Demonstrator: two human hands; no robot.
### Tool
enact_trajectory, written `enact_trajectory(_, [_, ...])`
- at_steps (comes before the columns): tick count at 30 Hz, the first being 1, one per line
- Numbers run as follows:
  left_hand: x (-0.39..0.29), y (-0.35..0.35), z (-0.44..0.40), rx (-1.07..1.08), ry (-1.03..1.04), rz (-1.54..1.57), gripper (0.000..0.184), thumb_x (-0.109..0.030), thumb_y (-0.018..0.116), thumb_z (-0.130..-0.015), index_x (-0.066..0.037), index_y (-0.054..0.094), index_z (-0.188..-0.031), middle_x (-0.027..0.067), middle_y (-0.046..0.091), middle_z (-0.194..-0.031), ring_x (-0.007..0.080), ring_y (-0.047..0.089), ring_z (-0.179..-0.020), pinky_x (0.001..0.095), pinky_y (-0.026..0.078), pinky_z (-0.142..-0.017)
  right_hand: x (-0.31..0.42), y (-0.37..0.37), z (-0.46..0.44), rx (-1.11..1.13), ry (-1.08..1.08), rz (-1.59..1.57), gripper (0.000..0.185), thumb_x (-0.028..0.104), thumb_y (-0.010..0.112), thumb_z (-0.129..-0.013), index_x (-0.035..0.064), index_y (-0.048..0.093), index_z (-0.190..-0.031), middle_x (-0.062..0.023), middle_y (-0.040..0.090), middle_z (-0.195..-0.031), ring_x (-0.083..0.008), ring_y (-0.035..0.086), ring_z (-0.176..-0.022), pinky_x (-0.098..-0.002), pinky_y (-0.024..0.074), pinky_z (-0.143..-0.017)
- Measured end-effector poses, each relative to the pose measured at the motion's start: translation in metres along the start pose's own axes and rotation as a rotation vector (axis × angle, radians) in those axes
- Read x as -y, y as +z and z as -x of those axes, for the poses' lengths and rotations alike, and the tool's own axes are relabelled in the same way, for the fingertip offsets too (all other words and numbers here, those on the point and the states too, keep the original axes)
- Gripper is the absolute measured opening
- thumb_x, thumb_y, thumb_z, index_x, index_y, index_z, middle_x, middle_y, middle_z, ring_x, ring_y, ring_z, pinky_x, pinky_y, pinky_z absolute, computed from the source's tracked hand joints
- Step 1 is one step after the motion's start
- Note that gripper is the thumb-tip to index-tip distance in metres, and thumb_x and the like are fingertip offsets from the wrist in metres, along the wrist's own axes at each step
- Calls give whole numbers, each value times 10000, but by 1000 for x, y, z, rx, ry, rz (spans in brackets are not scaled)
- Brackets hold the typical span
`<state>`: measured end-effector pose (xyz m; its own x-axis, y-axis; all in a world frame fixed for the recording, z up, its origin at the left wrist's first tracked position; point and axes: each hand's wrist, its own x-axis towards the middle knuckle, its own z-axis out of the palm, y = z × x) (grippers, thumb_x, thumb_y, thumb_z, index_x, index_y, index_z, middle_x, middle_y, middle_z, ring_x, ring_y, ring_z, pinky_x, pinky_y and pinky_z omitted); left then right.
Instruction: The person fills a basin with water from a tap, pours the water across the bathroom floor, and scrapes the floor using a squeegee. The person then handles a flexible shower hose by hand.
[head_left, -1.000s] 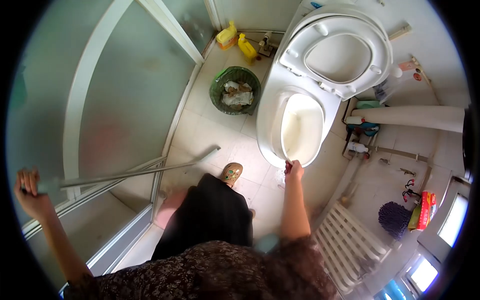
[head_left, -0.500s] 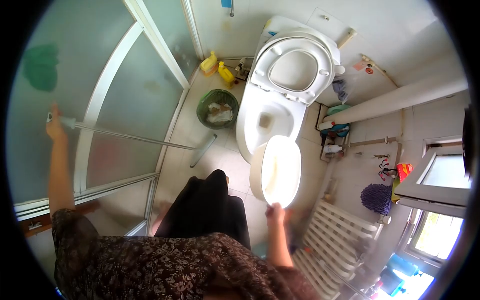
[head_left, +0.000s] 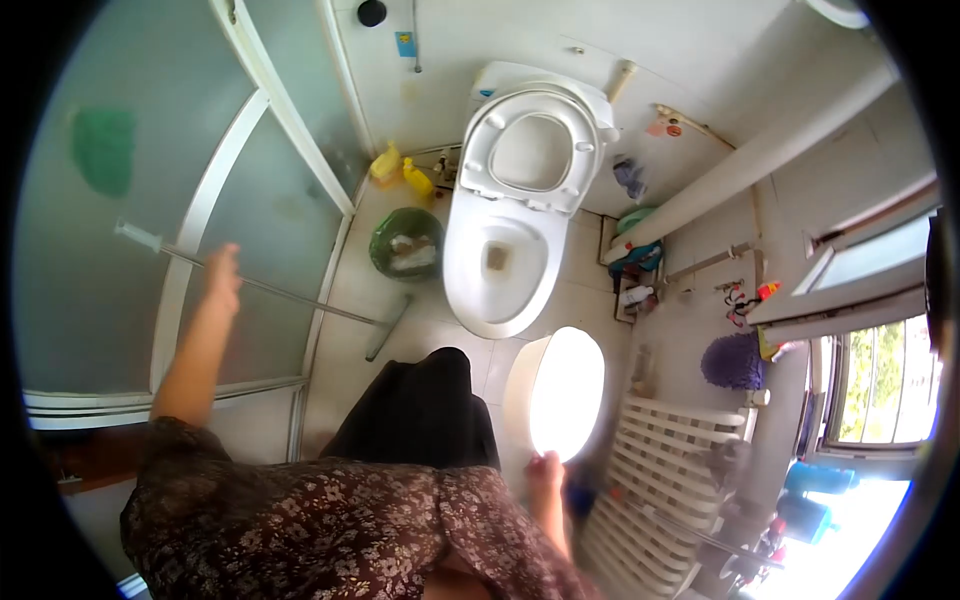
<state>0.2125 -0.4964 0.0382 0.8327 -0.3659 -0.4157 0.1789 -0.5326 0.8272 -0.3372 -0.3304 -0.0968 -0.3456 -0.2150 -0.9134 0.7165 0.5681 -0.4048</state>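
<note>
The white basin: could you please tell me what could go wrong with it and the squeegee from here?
The right hand holds the white basin by one end only, so it might tip or slip.

The squeegee slants along the frosted shower door and the left hand looks open, so it could slide down.

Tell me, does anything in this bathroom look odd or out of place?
Two things. A brownish patch at the bottom of the toilet bowl stands out against the white, perhaps a stain. The long-handled squeegee slants in front of the shower glass rather than standing upright.
</note>
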Motion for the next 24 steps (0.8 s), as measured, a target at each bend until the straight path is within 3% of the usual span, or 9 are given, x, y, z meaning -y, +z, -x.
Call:
enact_trajectory(2, [27,42,51,457,17,-47,388,-253,536,-687,-88,429,-1023,68,503,-951,194,504,-875,347,368,-775,-2,-13,11,17,21,-106,100,131,383,-720,57,442,-753,-45,464,-551,-112,391,-408,-232,318,-387])
enact_trajectory(5, [76,108,146,1057,169,-366,208,-199,514,-749,-74,499,-915,44,538,-813,139,545,-656,267,436,-574,-5,-37,27,58,37,-188,84,166,385,-743,97,429,-759,-25,456,-568,-99,388,-428,-244,318,-411])
enact_trajectory(8, [125,151,257,1531,393,-654,352,-258,496,-784,-16,466,-1037,99,551,-819,135,551,-597,265,453,-552,-10,-64,47,80,41,-335,100,184,389,-758,109,425,-812,-20,462,-593,-96,396,-443,-247,323,-431])
enact_trajectory(10, [154,160,328,1752,369,-897,543,-380,494,-768,16,393,-1126,118,557,-824,142,553,-588,258,452,-566,-14,-88,61,164,48,-344,125,212,420,-765,107,424,-834,-18,467,-600,-96,404,-455,-247,323,-435])
enact_trajectory(14, [168,129,442,1881,320,-1251,967,-607,442,-682,44,4,-1247,112,549,-790,160,545,-548,257,458,-575,-26,-123,85,132,8,-324,150,205,441,-772,85,457,-859,-20,495,-614,-98,416,-465,-238,328,-436])
enact_trajectory(15, [177,123,460,1877,374,-1210,946,-521,489,-709,37,-70,-1229,105,533,-748,155,538,-512,262,462,-531,-28,-132,91,130,-29,-269,166,198,432,-770,56,478,-844,-26,514,-606,-95,434,-460,-228,334,-422])
enact_trajectory(16, [188,117,473,1900,393,-1231,946,-521,489,-709,37,-70,-1229,105,533,-748,155,538,-512,262,462,-531,-33,-142,94,88,-86,-222,190,194,423,-769,27,487,-832,-39,530,-591,-94,449,-438,-223,345,-400])
enact_trajectory(20, [236,101,508,1796,457,-900,706,-148,520,-701,32,31,-1177,132,510,-727,151,513,-441,252,450,-444,-47,-176,101,50,-163,-254,200,185,432,-759,5,514,-732,-46,527,-536,-100,449,-402,-221,356,-381])
enact_trajectory(24, [267,97,528,1835,320,-771,537,-55,468,-685,26,157,-1116,158,485,-780,169,513,-447,242,442,-384,-58,-188,116,-92,-310,-315,222,179,454,-748,-19,532,-686,-43,513,-497,-98,447,-395,-207,357,-373])
